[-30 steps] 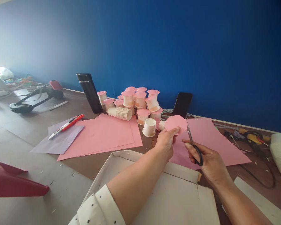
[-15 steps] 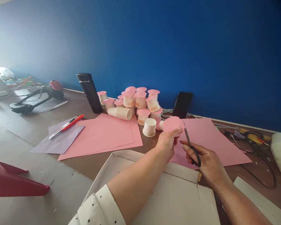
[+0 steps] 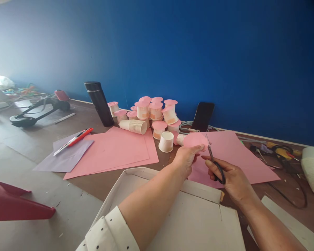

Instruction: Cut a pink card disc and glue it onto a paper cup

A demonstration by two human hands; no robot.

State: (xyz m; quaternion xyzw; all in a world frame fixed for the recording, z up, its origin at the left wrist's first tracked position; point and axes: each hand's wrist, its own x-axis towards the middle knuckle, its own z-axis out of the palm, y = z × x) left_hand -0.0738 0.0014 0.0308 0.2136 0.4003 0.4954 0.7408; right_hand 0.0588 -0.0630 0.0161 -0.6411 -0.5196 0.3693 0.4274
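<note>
- Pinching the disc with the left hand, laying the thumb across its near edge and leaving most of the fingers hidden from view.
- Gripping the scissors with the right hand, curling around the black handles.
- Holding the disc up just left of the blades, lining up its right edge with them; not showing clearly whether the metal is touching or biting into the paper, or how far apart the blades are standing.
- Pointing the scissors away from the body along their long axis, running from the handles at lower right to the tips at upper left, and so passing roughly alongside the disc's right edge rather than toward its middle.
- Showing no real long axis in the disc, looking round but flattened by the low angle.
- Having the left hand nearest to the disc, in contact, and the right hand near but apart, reaching it only by way of the blades.
- Facing the left part of the pink sheet on the tabletop, with the cup to the left and the phone behind.
</note>
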